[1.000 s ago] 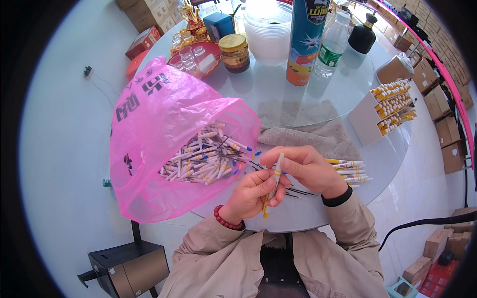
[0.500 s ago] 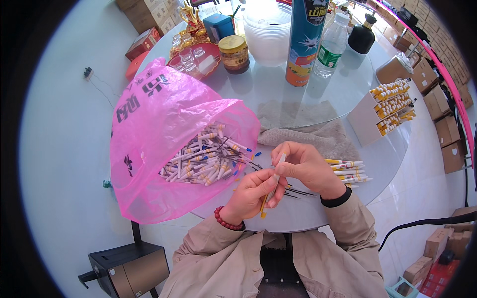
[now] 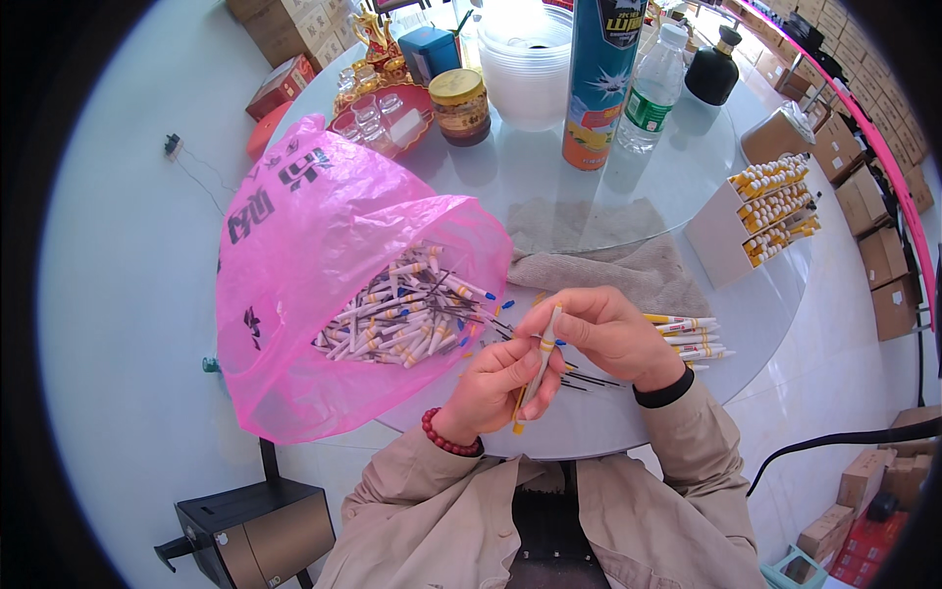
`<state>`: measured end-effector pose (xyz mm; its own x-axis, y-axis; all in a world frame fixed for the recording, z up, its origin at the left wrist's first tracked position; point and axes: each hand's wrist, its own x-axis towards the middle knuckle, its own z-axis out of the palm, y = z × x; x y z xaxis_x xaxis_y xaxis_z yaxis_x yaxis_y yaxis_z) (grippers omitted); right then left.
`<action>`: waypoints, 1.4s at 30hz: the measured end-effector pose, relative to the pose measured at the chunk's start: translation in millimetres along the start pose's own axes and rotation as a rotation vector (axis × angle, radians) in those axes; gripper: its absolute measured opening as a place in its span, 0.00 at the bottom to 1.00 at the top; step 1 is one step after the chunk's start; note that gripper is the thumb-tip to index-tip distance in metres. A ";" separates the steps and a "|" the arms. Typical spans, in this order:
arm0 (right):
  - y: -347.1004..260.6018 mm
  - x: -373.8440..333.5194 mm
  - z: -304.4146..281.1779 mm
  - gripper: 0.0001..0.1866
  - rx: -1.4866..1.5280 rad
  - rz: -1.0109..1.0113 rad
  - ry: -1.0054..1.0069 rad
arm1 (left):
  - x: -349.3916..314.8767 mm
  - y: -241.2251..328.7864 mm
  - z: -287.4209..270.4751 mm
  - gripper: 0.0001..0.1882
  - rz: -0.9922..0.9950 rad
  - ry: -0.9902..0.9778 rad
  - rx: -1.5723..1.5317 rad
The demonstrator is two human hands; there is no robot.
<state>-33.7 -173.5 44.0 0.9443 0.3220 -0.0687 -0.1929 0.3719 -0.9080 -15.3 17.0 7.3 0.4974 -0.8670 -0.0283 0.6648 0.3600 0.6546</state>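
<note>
In front of my body both hands meet at a white pen with yellow parts [image 3: 542, 365], held upright at a slant. My left hand [image 3: 493, 385], a red bead bracelet at its wrist, is closed around the lower length. The thumb and fingers of my right hand [image 3: 620, 339] close at the upper end. A small blue piece shows beside the fingers; what holds it is unclear. Beside my left hand, an open pink plastic bag [image 3: 343, 211] holds many white pen parts [image 3: 392, 319]. Dark refills [image 3: 592, 379] lie below my right hand, and white-and-yellow pens [image 3: 692, 339] lie beyond it.
A white box of yellow-and-white pens [image 3: 721, 236] stands at right. Behind my hands lies a grey towel [image 3: 608, 255]. Farther back stand a jar [image 3: 459, 108], stacked plastic containers [image 3: 528, 74], a spray can [image 3: 594, 93], a water bottle [image 3: 653, 93] and a dark bottle [image 3: 714, 69].
My right fingers have shifted slightly at the pen's upper end, and a blue piece now shows beside them. The left hand still grips the pen; the bag and table things stay put.
</note>
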 end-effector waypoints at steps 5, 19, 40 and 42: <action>0.4 2.2 1.0 0.09 -0.048 0.008 0.037 | 0.9 0.2 0.0 0.14 -0.034 0.032 -0.019; -0.4 -1.6 -1.8 0.06 0.006 0.005 0.044 | 1.6 -1.2 -1.4 0.14 0.016 0.041 -0.008; -0.2 0.2 -2.1 0.10 -0.112 -0.086 0.037 | 4.5 -2.8 1.0 0.14 0.090 0.187 0.265; 0.9 -0.6 -3.0 0.10 -0.124 -0.071 0.076 | 6.8 -0.5 1.5 0.15 0.118 0.129 0.261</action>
<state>-33.6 -176.0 42.1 0.9727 0.2302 -0.0297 -0.0953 0.2793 -0.9555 -13.1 10.4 7.9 0.6404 -0.7676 -0.0257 0.4412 0.3403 0.8304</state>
